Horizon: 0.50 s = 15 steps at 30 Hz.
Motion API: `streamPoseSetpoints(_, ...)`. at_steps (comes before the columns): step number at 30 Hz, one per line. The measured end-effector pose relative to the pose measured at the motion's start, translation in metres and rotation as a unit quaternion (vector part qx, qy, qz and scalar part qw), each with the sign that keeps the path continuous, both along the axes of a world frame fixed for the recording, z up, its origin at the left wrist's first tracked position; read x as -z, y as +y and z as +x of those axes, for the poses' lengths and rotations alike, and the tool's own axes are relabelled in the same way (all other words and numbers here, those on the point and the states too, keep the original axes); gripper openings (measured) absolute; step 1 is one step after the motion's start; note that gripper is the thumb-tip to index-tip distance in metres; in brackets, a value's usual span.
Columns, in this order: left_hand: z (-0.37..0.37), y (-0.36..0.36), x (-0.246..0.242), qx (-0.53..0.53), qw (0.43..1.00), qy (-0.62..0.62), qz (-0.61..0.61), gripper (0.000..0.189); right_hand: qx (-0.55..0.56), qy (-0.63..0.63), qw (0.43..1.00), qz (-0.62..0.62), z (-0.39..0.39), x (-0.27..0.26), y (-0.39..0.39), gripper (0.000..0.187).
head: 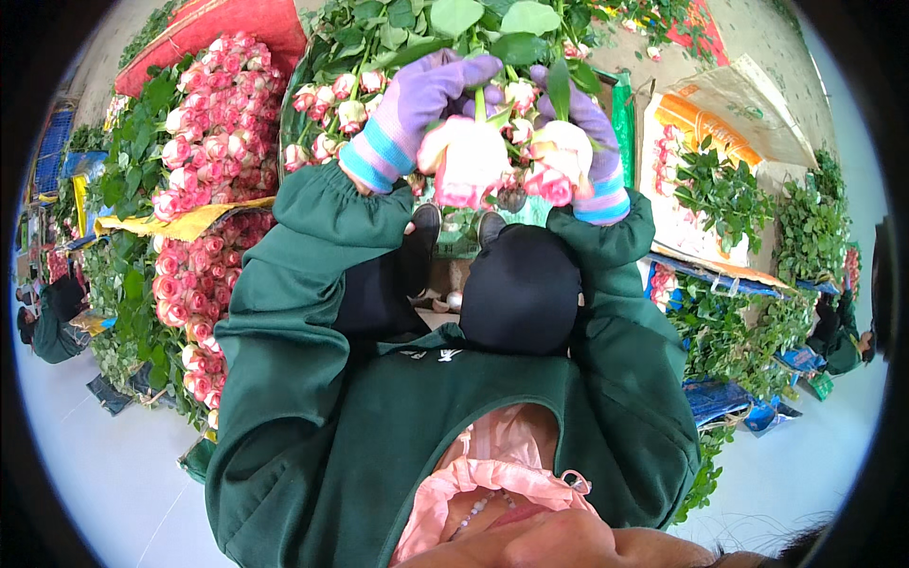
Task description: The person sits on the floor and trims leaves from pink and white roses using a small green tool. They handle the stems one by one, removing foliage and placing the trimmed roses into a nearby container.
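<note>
Purple knit gloves with blue and pink striped cuffs cover both hands. My left hand (433, 92) is curled around the stem just above a large white and pink rose (465, 160), whose bloom hangs toward me. Beside it, my right hand (582, 124) is behind a second pink-edged rose (559, 160) and a long green leaf (559, 89); its fingers are partly hidden, so its hold is unclear. Smaller pink and white roses (351, 113) and leafy stems (454, 18) lie around and beyond the hands.
Bundled pink roses (220, 149) stand at the left between a red wrap (213, 42) and a yellow sheet (177, 221). An open carton-like wrap (753, 113) with roses and leaves lies at the right. Other people (60, 319) are at both far edges.
</note>
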<state>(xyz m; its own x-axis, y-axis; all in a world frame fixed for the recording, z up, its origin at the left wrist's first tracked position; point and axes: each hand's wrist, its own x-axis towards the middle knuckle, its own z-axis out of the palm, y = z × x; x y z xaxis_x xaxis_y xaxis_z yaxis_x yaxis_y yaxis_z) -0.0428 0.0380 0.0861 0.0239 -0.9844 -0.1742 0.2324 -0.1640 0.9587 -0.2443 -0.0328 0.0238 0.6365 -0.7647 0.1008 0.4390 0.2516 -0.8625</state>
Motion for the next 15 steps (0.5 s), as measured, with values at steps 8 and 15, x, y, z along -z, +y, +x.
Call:
streamPoseSetpoints(8, -0.012, -0.002, 0.005, -0.112, 0.987, -0.08, 0.078, 0.03, 0.019, -0.091, 0.986, 0.139, 0.005, 0.008, 0.006, 0.037)
streamPoseSetpoints(15, -0.014, -0.013, 0.015, -0.146, 0.984, 0.101, 0.015, 0.025, 0.072, -0.056, 0.987, 0.129, -0.004, -0.022, 0.005, 0.029)
